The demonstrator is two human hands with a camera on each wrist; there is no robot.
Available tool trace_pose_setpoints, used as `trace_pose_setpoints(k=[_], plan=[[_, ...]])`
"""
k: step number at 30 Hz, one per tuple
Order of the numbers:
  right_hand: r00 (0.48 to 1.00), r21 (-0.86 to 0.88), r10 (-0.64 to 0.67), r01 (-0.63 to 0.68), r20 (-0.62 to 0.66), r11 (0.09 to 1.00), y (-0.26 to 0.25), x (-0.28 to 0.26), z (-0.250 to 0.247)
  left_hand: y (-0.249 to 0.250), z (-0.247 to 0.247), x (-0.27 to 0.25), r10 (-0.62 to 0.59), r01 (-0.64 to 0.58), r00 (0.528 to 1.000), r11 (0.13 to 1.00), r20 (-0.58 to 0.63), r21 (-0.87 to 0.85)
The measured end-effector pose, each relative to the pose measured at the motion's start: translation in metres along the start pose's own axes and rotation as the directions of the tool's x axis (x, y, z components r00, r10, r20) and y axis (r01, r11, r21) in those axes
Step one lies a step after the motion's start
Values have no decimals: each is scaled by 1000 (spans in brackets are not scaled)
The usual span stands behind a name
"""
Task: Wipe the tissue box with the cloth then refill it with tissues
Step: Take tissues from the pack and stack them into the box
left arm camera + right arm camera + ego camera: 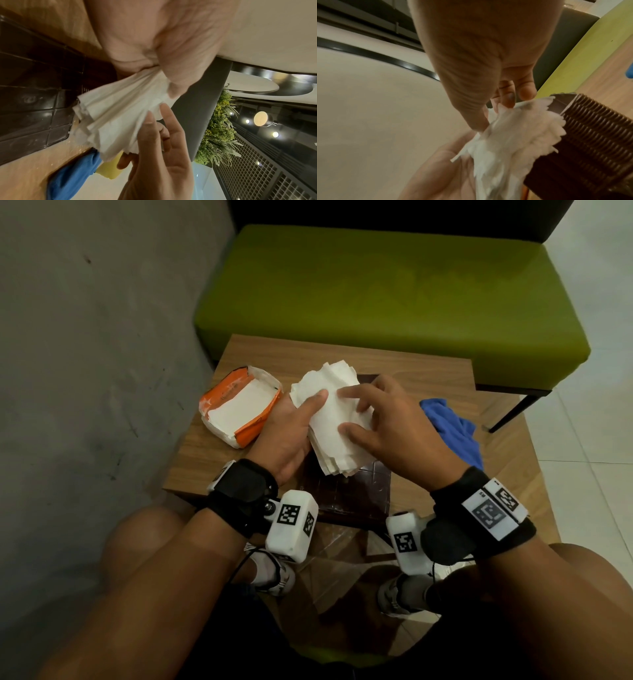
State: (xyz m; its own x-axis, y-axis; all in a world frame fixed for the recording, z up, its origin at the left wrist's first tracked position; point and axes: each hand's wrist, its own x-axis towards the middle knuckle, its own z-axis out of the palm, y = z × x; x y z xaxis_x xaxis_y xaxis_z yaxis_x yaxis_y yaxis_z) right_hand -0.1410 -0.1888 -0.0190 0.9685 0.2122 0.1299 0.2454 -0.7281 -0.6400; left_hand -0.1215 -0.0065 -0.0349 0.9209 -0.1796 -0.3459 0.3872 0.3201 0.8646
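A fanned stack of white tissues (334, 422) is held above the dark brown tissue box (359, 494), which lies on the wooden table (428, 371). My left hand (301, 419) cradles the stack from below, thumb pressed on top. My right hand (356, 412) grips the stack's right side between fingers and thumb. In the left wrist view the tissues (120, 115) bunch against my palm over the box (34, 94). The right wrist view shows the tissues (513, 135) beside the box's ribbed wall (590, 135). The blue cloth (452, 429) lies crumpled at the table's right.
An opened orange tissue pack (239, 405) with white tissues inside sits at the table's left. A green bench (376, 296) stands behind the table and a grey wall (85, 337) runs along the left. My knees and shoes are below the table's near edge.
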Motion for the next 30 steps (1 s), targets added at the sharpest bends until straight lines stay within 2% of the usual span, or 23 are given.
trace_pose_setpoints(k=[3, 7, 8, 11, 15, 17, 19, 20, 22, 23, 25, 27, 30], plan=[[998, 37, 8, -5, -64, 999, 4, 0, -11, -1, -3, 4, 4, -4, 999, 1000, -52, 5], [958, 98, 54, -27, -281, 995, 1, 3, -8, 2, -1, 3, 33, -30, 998, 998, -61, 49], [957, 110, 78, -49, -281, 993, -1, 5, -4, 1, 0, 3, 44, -41, 998, 997, -55, 64], [963, 164, 204, -176, -176, 971, 2, 10, 3, -1, 2, 2, 83, -79, 995, 993, -47, 88], [928, 338, 350, -291, -127, 895, 7, 10, 1, -2, 1, 3, 103, -94, 991, 990, -80, 109], [914, 271, 313, -243, -256, 931, 7, 7, 1, -2, 1, 4, 110, -99, 989, 988, -95, 122], [888, 130, 137, -88, -439, 988, -1, 4, 0, -3, 2, 5, 128, -112, 986, 984, -106, 138], [893, 51, 25, -2, -449, 999, -4, 4, 0, -3, 3, 4, 136, -120, 985, 983, -109, 140], [949, -114, -140, 112, -281, 987, -7, 2, 5, -2, 4, 3, 143, -130, 985, 984, -99, 125], [974, -192, -149, 116, -168, 975, -5, 1, 8, -2, 4, 2, 143, -131, 985, 984, -97, 119], [998, -277, -63, 54, -25, 959, 3, 1, 14, 0, 5, 2, 143, -132, 985, 985, -99, 111], [1000, -268, 15, -9, 21, 963, 11, -1, 18, 3, 2, 1, 142, -131, 984, 986, -104, 101], [998, -178, 58, -63, -34, 982, 16, -2, 19, 5, -1, 1, 134, -123, 983, 988, -124, 92]])
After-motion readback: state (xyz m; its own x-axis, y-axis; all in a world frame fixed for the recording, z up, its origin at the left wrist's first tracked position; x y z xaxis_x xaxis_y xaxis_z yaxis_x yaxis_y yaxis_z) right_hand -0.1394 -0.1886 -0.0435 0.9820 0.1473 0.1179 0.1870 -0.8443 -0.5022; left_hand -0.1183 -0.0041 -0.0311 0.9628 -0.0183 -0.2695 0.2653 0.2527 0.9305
